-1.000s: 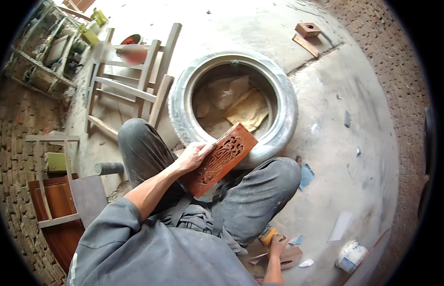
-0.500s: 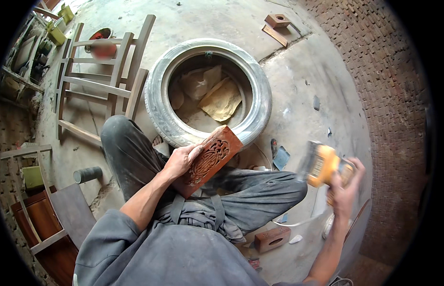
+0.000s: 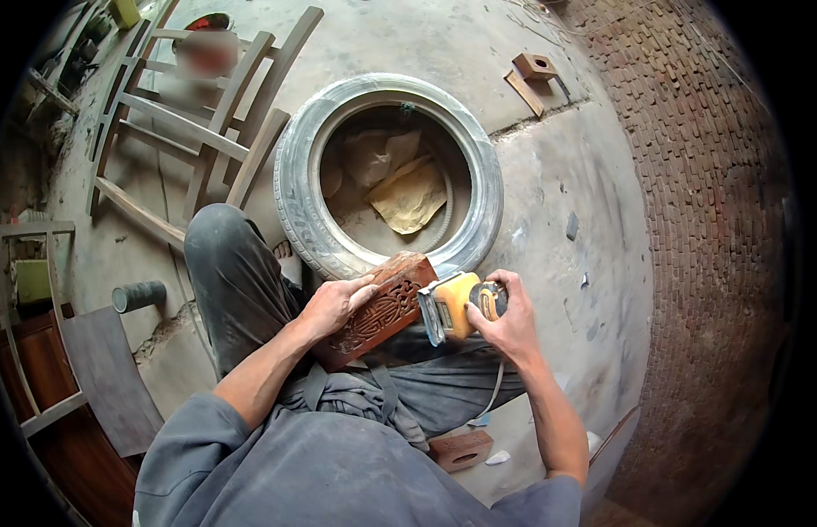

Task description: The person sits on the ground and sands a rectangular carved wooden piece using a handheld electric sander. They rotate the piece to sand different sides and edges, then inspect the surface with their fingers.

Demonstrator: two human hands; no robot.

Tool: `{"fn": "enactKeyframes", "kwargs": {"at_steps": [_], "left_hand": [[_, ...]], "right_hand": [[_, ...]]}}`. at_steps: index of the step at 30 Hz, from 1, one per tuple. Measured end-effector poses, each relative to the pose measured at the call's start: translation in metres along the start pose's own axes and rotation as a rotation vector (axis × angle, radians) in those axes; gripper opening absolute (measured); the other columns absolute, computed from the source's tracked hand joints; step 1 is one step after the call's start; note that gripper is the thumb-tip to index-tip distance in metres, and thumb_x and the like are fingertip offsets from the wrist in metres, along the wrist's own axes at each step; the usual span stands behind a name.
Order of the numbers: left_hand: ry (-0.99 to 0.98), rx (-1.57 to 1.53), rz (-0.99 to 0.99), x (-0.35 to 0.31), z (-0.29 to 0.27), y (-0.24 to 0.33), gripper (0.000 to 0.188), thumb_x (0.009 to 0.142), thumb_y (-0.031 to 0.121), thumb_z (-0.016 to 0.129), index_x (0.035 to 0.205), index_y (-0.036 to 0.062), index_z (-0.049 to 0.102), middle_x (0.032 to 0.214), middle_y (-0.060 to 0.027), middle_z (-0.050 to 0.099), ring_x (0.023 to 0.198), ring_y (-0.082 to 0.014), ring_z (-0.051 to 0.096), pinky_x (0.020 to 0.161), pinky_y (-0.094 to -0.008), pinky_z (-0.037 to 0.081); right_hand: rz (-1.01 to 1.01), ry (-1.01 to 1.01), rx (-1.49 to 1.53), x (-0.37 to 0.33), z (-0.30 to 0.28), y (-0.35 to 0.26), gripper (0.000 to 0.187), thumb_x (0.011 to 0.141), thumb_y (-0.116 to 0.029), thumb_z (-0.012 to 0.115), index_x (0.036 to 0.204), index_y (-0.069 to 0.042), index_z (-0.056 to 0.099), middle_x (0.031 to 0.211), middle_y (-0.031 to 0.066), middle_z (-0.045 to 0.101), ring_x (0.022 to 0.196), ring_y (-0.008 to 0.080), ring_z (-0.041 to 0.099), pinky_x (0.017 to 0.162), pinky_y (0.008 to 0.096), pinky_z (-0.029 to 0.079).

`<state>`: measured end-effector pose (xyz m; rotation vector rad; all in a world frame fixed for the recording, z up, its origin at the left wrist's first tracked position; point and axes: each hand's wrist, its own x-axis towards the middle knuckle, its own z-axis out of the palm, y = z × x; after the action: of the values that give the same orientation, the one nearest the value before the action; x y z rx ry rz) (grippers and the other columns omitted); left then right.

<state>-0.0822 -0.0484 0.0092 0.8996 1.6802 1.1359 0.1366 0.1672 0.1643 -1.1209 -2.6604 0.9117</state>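
A reddish-brown carved wooden box (image 3: 378, 318) is tilted above my lap, its openwork face turned up. My left hand (image 3: 336, 307) grips its left long side, thumb on the upper edge. On the right, my right hand (image 3: 508, 318) is wrapped round the top of a yellow and black electric sander (image 3: 457, 303). The sander's pad faces the box's right end and is very close to it; whether they touch I cannot tell. Beyond the box lies a dusty tire (image 3: 296, 189) with crumpled yellowish sheets (image 3: 410, 195) inside.
Grey wooden chair frames (image 3: 182, 136) lie at the far left. A grey cylinder (image 3: 138, 296) is beside my left knee. Another hollow brown block (image 3: 461, 448) rests near my right thigh, with a similar small block (image 3: 534, 66) far off. A brick-paved strip (image 3: 707, 220) runs along the right.
My right hand has brought the sander leftward from the far right, up to the box. The box is tipped a little differently in my left hand. The whole view has shifted slightly.
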Motion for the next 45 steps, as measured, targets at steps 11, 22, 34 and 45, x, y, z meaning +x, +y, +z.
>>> {"fn": "enactKeyframes", "kwargs": {"at_steps": [11, 22, 34, 45], "left_hand": [[-0.024, 0.022, -0.04, 0.003, -0.001, 0.007, 0.04, 0.113, 0.031, 0.057, 0.144, 0.0085, 0.066, 0.121, -0.0254, 0.075, 0.111, -0.0385, 0.075, 0.099, -0.0418, 0.055], [-0.001, 0.019, -0.109, 0.003, 0.003, 0.012, 0.042, 0.112, 0.034, 0.057, 0.144, 0.0096, 0.067, 0.12, -0.0262, 0.075, 0.113, -0.0392, 0.075, 0.098, -0.0429, 0.056], [-0.129, -0.007, -0.022, 0.002, -0.011, -0.001, 0.059, 0.1, 0.042, 0.073, 0.141, 0.0001, 0.065, 0.115, -0.0293, 0.074, 0.11, -0.0416, 0.074, 0.097, -0.0472, 0.055], [-0.164, 0.168, -0.115, -0.008, -0.015, 0.0, 0.088, 0.085, 0.058, 0.084, 0.15, 0.0028, 0.06, 0.123, -0.0258, 0.076, 0.116, -0.0369, 0.073, 0.109, -0.0455, 0.045]], "right_hand": [[-0.125, 0.01, 0.087, 0.07, 0.009, -0.018, 0.049, 0.084, -0.021, 0.084, 0.123, -0.003, 0.061, 0.112, 0.0147, 0.069, 0.106, 0.0271, 0.069, 0.097, 0.0381, 0.054], [-0.188, 0.168, -0.151, 0.031, 0.026, -0.02, 0.05, 0.083, -0.014, 0.084, 0.127, -0.005, 0.062, 0.115, 0.017, 0.062, 0.108, 0.0377, 0.065, 0.094, 0.0443, 0.056], [-0.287, 0.003, -0.333, 0.069, 0.05, -0.059, 0.051, 0.085, -0.025, 0.085, 0.129, -0.014, 0.061, 0.121, 0.0161, 0.056, 0.112, 0.0415, 0.064, 0.088, 0.0546, 0.058], [-0.318, -0.036, -0.375, 0.088, 0.051, -0.06, 0.048, 0.086, -0.028, 0.084, 0.127, -0.014, 0.063, 0.122, 0.0146, 0.056, 0.109, 0.0408, 0.064, 0.087, 0.0531, 0.059]]}}
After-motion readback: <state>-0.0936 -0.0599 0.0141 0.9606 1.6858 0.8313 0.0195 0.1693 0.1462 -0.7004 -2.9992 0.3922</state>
